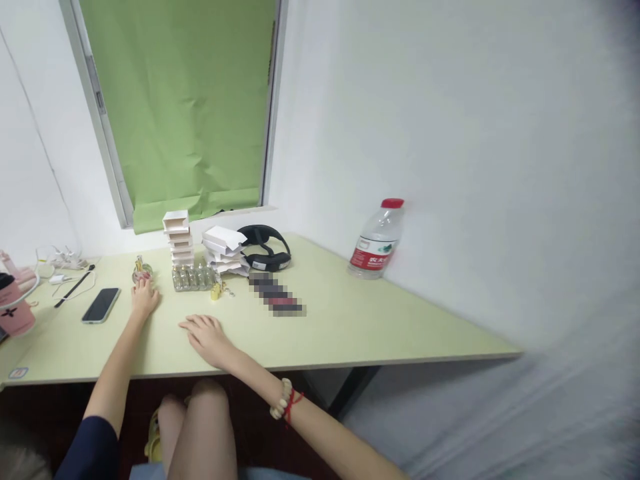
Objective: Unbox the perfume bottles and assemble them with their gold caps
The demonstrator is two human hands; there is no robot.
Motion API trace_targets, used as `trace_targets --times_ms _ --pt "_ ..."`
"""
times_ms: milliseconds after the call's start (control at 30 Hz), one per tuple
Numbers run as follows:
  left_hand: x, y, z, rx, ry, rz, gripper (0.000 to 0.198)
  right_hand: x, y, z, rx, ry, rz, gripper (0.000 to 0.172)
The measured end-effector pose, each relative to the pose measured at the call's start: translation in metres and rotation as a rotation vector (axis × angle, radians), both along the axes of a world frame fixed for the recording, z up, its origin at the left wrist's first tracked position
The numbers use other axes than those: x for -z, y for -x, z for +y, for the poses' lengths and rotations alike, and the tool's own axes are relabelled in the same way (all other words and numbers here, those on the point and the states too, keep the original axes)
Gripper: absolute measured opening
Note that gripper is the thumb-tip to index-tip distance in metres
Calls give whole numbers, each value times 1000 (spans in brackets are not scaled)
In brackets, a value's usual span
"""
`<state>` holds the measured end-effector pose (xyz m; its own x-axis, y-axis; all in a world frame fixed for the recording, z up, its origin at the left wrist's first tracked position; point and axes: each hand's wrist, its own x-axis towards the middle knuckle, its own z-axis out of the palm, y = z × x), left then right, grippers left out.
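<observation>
At the left part of the table, my left hand [145, 298] has its fingertips closed on a small glass perfume bottle [141, 267] with a gold neck. The fingers hide the bottle's near side. My right hand [207, 337] lies palm down near the front edge, fingers stretched out and holding nothing. Between and beyond the hands stands a block of several similar clear glass bottles [193, 279]. A gold cap [215, 291] sits by its right end, with small bits beside it.
Behind the bottles are a stack of open white boxes [179, 240], flattened white cartons [225, 250] and a black headset [267, 250]. A phone [101, 305], cables [65, 267] and a pink cup [17, 310] lie leftward. A large water bottle [376, 243] stands by the right wall.
</observation>
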<state>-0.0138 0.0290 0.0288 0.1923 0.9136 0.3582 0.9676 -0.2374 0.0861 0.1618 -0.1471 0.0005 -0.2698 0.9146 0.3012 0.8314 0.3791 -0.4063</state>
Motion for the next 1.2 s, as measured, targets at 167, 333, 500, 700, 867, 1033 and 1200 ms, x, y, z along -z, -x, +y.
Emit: trace_targets --times_ms 167,333,500,700,867,1033,1200 --pt "-3 10 15 63 12 -3 49 -4 -3 10 -46 -31 -182 38" --pt "-1 11 27 93 9 -38 48 -18 -14 34 -105 -22 -262 37" --pt "-1 11 32 96 -35 -42 34 -23 -21 65 -114 -47 -235 35" --pt "0 1 16 494 -195 193 31 -15 -31 93 -187 -39 4 36" --pt "4 -11 8 684 -260 157 38 2 -34 99 -170 -68 30 35" --pt "9 -15 9 774 -429 106 38 6 -32 94 -176 -108 -27 32" --pt "10 -17 10 789 -481 103 38 -3 -33 88 -172 -110 -69 32"
